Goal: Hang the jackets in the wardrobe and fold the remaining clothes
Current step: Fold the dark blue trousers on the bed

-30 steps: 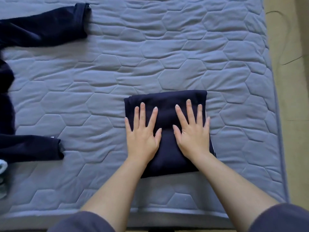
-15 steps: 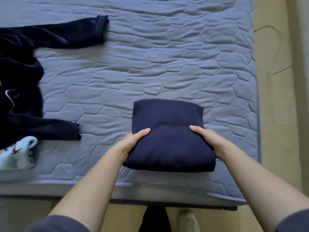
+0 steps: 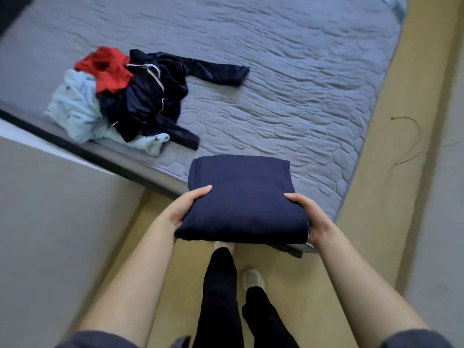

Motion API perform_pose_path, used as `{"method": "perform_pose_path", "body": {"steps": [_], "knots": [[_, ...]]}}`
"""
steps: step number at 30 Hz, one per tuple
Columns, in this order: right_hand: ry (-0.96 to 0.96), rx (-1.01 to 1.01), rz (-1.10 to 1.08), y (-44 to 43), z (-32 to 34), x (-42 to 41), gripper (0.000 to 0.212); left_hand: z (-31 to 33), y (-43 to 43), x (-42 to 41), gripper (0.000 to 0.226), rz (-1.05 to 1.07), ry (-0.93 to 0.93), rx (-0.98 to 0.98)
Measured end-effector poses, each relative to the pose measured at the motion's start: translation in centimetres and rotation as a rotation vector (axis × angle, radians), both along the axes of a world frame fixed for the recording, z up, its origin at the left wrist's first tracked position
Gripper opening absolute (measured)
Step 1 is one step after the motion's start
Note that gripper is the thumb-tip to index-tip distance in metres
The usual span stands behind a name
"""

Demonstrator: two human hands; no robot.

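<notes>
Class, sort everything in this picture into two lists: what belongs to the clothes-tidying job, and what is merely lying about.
Belongs to the job: folded navy garment, gripped by the left hand and right hand; dark jacket, red garment and light blue garment, heaped on the mattress.

Merely lying about: thin cord on the floor.

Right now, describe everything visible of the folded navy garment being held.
The folded navy garment is a thick, roughly rectangular bundle of soft, matte fabric, with layered fold edges at its far-left corner and a thin pale edge at its near-right corner. It is held about level, far end over the mattress corner, near end over the floor. The left hand and right hand grip its sides, thumbs on top, fingers hidden beneath.
</notes>
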State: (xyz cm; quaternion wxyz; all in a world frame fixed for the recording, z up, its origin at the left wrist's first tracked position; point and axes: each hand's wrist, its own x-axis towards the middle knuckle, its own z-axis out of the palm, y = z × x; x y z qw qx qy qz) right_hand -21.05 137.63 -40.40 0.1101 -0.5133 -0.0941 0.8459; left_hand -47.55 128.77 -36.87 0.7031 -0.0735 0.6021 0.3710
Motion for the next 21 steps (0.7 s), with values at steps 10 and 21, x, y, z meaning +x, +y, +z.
{"method": "perform_pose_path", "body": {"steps": [10, 21], "knots": [[0.163, 0.188, 0.614, -13.0, 14.5, -10.2, 0.042, 15.6, -28.1, 2.4, 0.039, 0.667, 0.138, 0.156], [0.463, 0.268, 1.523, -46.5, 22.7, -20.5, 0.042, 22.6, -64.1, 16.7, 0.032, 1.468, 0.504, 0.346]]}}
